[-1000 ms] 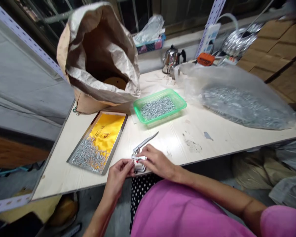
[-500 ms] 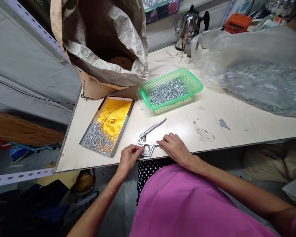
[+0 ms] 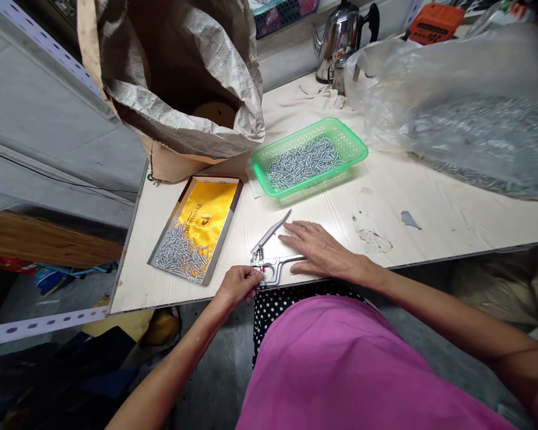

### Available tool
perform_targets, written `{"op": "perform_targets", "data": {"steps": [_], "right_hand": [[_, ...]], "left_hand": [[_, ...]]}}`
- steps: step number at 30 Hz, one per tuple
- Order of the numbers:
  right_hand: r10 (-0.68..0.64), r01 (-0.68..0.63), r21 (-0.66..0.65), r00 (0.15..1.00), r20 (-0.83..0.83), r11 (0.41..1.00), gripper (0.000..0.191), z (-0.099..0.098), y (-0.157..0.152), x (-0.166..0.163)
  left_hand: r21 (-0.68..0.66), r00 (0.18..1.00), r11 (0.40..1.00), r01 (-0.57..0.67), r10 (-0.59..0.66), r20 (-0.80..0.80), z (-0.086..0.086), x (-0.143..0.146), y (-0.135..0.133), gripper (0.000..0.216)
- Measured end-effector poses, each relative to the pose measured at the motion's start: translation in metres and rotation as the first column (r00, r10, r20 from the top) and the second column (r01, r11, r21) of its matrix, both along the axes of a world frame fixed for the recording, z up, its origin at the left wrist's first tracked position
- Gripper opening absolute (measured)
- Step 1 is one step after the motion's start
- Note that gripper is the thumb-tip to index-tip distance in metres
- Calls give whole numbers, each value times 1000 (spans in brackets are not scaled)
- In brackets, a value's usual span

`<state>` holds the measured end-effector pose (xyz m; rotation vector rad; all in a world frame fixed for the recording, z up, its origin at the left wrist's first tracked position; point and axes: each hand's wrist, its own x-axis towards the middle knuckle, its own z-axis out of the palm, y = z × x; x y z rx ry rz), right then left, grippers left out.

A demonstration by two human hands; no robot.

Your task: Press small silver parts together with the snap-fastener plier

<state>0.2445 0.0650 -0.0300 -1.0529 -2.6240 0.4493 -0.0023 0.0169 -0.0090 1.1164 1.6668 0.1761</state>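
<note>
Metal spring-handled pliers lie on the table near its front edge, handles spread apart, with a small red part at the jaw. My left hand is closed in a pinch right at the jaw; whatever its fingertips hold is too small or hidden to name. Fingers spread, my right hand lies over the end of the lower handle, not wrapped round it. To the left, a shallow box with yellow satin holds a heap of small silvery metal pieces. Beyond the pliers stands a green plastic basket of similar pieces.
A large open paper sack stands at the back left. On the right lies a big clear plastic bag full of metal pieces. A steel kettle and an orange box are at the back.
My right hand has opened from a grip on the lower handle's end, its fingers now spread over it. My left hand remains pinched at the jaw. The view has shifted slightly.
</note>
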Motion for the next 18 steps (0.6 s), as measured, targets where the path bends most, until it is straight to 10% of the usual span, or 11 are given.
{"op": "perform_targets", "data": {"steps": [4,10,18], "right_hand": [[90,-94,29,990,111,995,101,-2,25,4],[158,-167,24,963,218,986,106,2,52,-6],[143,-157,26,945,295,987,59,15,48,-12]], "left_hand": [[-13,999,999,-44,45,9,0,3,-1,24],[-9,998,998,-62,62,-11,2,5,-2,25],[-30,993,993,-115,114,-18,6,9,-2,27]]}}
